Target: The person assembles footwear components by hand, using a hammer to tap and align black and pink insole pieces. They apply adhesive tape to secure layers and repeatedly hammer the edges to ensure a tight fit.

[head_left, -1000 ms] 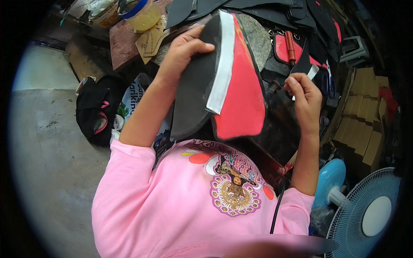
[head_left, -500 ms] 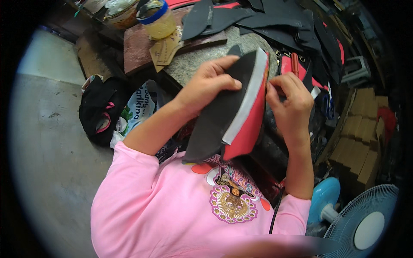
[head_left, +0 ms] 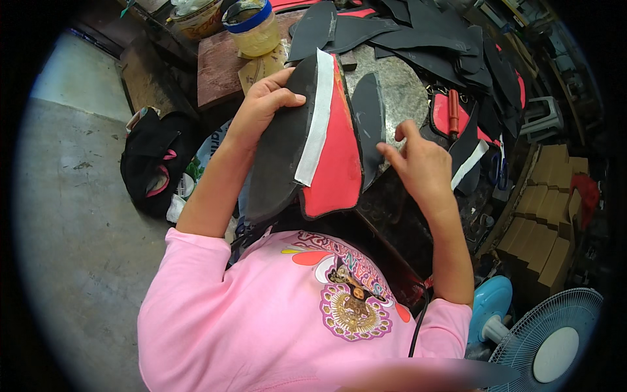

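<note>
Grey concrete floor (head_left: 72,215) fills the left of the view, bending toward the rim, and a black bag (head_left: 151,168) with pink trim lies on it beside a low dark bench edge. Above that, on a reddish-brown board (head_left: 219,65), stands a plastic jar (head_left: 253,27) of yellowish paste with a blue band at its mouth, and a tan cardboard cut-out (head_left: 260,65) lies just beside it. The left hand (head_left: 264,104) is closed around the upper edge of a stack of cut pieces (head_left: 307,144), thumb across the front: a dark grey leaf-shaped sheet on the outside, a white strip next to it, and a red panel facing right. The stack is held upright and tilted over the person's lap, above the pink shirt (head_left: 287,326) with its printed emblem. Just right of the stack, a narrow black piece (head_left: 369,124) lies on the speckled stone slab (head_left: 398,98). The right hand (head_left: 418,163) hovers near the red panel with fingers loosely spread, gripping nothing, apart from the stack. Beyond it, more black cut shapes (head_left: 424,39) are heaped at the top of the bench, with a red-and-black piece (head_left: 450,114) near them. Farther right sit stacked brown cardboard boxes (head_left: 545,222), and a pale blue fan (head_left: 545,340) stands at the lower right corner.
</note>
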Tool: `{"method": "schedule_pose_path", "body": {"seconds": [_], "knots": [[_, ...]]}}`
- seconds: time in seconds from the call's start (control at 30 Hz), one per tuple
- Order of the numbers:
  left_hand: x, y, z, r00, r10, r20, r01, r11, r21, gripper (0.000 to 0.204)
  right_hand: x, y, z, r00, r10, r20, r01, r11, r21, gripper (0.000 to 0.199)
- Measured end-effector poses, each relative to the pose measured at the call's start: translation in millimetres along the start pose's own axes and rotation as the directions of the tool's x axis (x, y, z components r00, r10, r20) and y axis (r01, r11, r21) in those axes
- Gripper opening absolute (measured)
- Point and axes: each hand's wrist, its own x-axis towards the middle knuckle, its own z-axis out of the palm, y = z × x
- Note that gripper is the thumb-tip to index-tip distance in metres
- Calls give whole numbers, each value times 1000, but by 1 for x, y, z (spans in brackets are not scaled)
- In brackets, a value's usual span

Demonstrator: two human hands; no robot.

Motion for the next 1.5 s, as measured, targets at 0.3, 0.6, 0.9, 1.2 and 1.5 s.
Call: {"method": "schedule_pose_path", "body": {"seconds": [0.3,0.6,0.9,1.2,1.5], "knots": [[-2,4,-16,1000,-1,24,1,1000,-13,48,-12,-17,12,997,55,-48,-57,998,-34,47],[17,-16,5,995,-75,73,76,997,-4,51,1,19,10,977,212,-10,-208,967,146,35],[45,-13,34,824,465,323,-418,115,901,63,-10,43,-1,850,278,-447,-166,947,273,18],[59,93,-22,358,792,495,-669,-152,727,17,-8,61,8,851,180,-493,-127,982,140,17],[224,187,-116,451,885,117,-163,-47,986,39,14,56,-13,867,189,-461,-110,975,193,13]]}}
